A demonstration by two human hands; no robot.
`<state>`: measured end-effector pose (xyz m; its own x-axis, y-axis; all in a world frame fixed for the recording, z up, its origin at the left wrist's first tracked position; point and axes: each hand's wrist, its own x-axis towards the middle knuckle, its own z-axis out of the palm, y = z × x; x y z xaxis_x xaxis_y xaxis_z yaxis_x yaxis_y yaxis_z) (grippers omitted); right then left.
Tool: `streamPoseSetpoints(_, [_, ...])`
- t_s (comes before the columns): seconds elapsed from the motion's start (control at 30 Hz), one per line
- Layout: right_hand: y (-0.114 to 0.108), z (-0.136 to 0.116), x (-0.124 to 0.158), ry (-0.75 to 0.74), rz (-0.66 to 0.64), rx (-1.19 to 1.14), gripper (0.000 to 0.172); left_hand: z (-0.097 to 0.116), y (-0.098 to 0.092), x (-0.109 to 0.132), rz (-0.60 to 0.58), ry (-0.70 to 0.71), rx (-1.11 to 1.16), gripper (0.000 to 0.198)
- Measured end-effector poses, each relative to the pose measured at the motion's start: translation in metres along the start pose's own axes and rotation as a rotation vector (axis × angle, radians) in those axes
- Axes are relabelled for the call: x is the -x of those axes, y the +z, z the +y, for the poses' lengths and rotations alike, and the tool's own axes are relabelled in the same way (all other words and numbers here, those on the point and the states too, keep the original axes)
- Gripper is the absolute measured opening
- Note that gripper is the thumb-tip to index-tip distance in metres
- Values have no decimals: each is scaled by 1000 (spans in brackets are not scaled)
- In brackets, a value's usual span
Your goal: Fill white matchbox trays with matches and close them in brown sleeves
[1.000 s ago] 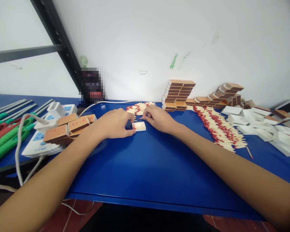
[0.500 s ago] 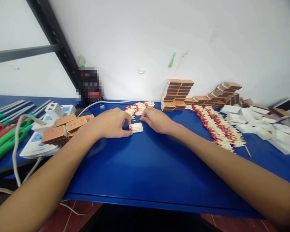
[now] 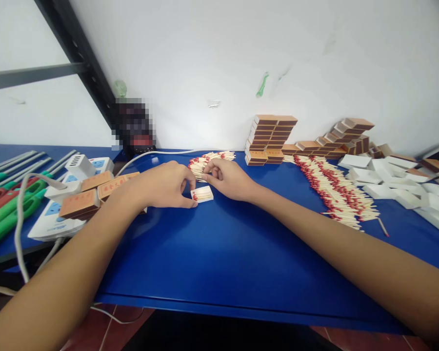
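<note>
A small white matchbox tray (image 3: 205, 194) lies on the blue table with several red-headed matches inside. My left hand (image 3: 170, 186) grips its left end, thumb at the near corner and fingers at the far one. Just behind the tray, my right hand (image 3: 229, 178) has its thumb and forefinger pinched together, over the front of a heap of loose matches (image 3: 201, 163). Whatever is between those fingertips is too small to make out. The hand covers part of the heap.
Filled matchboxes (image 3: 81, 204) sit on a power strip (image 3: 46, 226) at left, beside green-handled tools (image 3: 22, 214). At the wall stands a matchbox stack (image 3: 270, 139). Rightward lie matchbox sleeves (image 3: 351, 129), a long match pile (image 3: 332, 190) and white trays (image 3: 384, 178).
My right hand has moved left and slightly back, from beside the tray to the heap of matches. My left hand still grips the tray. The view has shifted slightly.
</note>
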<state>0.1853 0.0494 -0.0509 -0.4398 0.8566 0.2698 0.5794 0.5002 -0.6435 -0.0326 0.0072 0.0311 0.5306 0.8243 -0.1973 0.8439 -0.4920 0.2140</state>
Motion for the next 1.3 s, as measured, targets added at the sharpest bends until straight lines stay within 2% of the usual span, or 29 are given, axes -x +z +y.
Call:
streamPoseSetpoints(0.07, [-5, 1, 3, -13, 2, 97, 10, 0, 0, 0, 8, 11, -1, 27])
streamPoseSetpoints(0.23, [-10, -1, 7, 6, -94, 215, 13, 1, 0, 1, 11, 15, -29, 29])
streamPoseSetpoints(0.43, [-3, -5, 5, -32, -51, 188, 11, 0, 2, 1, 22, 13, -24, 29])
streamPoseSetpoints(0.7, [3, -7, 2, 12, -6, 166, 9, 0, 0, 1, 7, 3, -44, 32])
streamPoseSetpoints(0.97, [-3, -5, 5, 2, -34, 200, 12, -4, 0, -1, 12, 1, -65, 32])
streamPoseSetpoints(1.2, [-6, 1, 6, -79, -60, 197, 2, -3, 0, -1, 21, -8, -65, 32])
streamPoseSetpoints(1.3, [-6, -3, 6, -68, -88, 248, 8, -5, 0, -1, 21, 1, -67, 31])
